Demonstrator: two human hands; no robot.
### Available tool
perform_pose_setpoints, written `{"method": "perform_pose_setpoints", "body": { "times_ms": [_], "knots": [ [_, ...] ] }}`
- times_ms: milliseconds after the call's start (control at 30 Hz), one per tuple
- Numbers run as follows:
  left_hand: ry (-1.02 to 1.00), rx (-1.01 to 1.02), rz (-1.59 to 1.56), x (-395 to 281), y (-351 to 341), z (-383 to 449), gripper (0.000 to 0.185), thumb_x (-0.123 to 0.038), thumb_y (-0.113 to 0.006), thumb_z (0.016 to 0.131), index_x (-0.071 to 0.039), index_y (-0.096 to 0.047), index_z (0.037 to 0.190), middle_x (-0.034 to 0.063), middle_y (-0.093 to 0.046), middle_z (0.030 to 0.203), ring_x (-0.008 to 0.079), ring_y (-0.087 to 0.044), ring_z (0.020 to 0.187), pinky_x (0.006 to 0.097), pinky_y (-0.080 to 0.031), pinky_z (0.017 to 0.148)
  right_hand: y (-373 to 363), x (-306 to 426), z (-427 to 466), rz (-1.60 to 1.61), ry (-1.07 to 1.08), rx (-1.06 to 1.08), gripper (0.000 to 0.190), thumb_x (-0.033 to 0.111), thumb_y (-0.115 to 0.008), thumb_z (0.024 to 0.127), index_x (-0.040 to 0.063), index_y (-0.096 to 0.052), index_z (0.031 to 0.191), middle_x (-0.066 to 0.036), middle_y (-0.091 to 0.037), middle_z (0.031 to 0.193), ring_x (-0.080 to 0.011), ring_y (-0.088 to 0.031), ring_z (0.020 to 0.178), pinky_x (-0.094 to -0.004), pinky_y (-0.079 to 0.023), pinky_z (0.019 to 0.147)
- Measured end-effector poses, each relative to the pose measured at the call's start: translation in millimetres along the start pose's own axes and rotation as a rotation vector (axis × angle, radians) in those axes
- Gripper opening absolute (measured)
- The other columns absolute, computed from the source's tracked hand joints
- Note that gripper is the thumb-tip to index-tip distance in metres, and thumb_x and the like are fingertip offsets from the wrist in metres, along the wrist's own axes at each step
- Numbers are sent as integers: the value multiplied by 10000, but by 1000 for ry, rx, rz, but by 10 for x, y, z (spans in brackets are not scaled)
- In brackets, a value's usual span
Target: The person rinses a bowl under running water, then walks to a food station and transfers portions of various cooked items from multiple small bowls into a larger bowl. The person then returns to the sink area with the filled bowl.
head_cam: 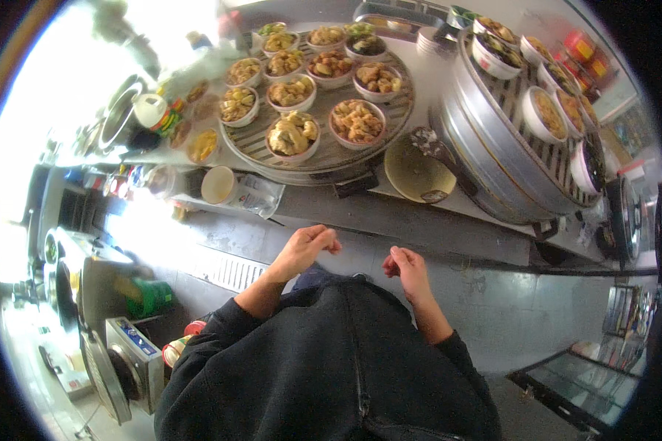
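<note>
My left hand [311,248] hovers in front of my body with its fingers curled in and nothing visible in it. Across a small gap, my right hand [409,270] is curled the same way, thumb uppermost, also without any visible thing. Both are in the air over the floor, short of the counter edge. Beyond them a round steamer tray [320,105] with a slatted base carries several bowls of food. Nearest on it are a bowl of pale chunks [292,138] and a bowl of browned pieces [357,124].
To the right stands a stacked metal steamer [474,127] topped with more filled bowls. A yellowish basin [419,173], with a dark-handled ladle [447,157] across it, sits between. A white tub [219,185] and a clear plastic bag [259,195] lie along the counter edge. Behind left is a green basket [149,297].
</note>
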State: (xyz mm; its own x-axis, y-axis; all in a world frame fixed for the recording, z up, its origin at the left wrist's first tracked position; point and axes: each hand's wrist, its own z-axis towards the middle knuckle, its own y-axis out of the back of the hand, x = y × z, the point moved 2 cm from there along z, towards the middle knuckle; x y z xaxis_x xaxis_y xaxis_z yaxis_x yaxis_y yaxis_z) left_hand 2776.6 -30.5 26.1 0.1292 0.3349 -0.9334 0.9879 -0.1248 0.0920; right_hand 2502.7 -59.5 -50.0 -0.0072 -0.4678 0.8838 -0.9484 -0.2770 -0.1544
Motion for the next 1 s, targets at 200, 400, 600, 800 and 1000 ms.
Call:
{"method": "perform_pose_setpoints", "body": {
  "times_ms": [200,400,600,800,1000],
  "knots": [
    [-43,65,25,69,-93,70,477,-403,-526,1042,53,-660,1086,117,-682,1107,174,-612,1059,312,-464,961,41,-83,3,-22,-61,-3,396,378,-564,1011,39,-700,858,-71,-675,764,-150,-635,707,-314,-513,649],
    [33,165,91,25,-112,66,433,-338,-558,1032,56,-628,1198,103,-681,1089,166,-615,1049,296,-479,935,475,435,189,-326,494,-329,298,311,-574,1013,37,-681,967,-72,-683,861,-159,-637,749,-327,-523,694],
    [27,137,125,-44,-95,23,401,-310,-574,1021,50,-638,1184,98,-687,1073,162,-623,998,295,-490,905,922,1258,741,-1259,921,-691,366,140,-639,936,-2,-581,1268,-155,-655,1176,-310,-632,1086,-400,-503,946],
    [38,75,117,-30,39,-132,383,-299,-587,1014,45,-645,1172,96,-692,1055,165,-628,989,296,-493,896,941,1395,1351,-1548,579,-619,459,164,-698,872,18,-567,1287,-174,-640,1214,-353,-597,1145,-463,-464,986],
    [96,-15,128,-8,306,-458,381,-319,-606,1007,18,-645,1179,74,-690,1039,150,-627,985,302,-496,895,845,1366,1454,-1738,551,-631,165,133,-580,906,60,-637,1042,-154,-645,1009,-358,-592,1005,-499,-470,847]
  ]
}}
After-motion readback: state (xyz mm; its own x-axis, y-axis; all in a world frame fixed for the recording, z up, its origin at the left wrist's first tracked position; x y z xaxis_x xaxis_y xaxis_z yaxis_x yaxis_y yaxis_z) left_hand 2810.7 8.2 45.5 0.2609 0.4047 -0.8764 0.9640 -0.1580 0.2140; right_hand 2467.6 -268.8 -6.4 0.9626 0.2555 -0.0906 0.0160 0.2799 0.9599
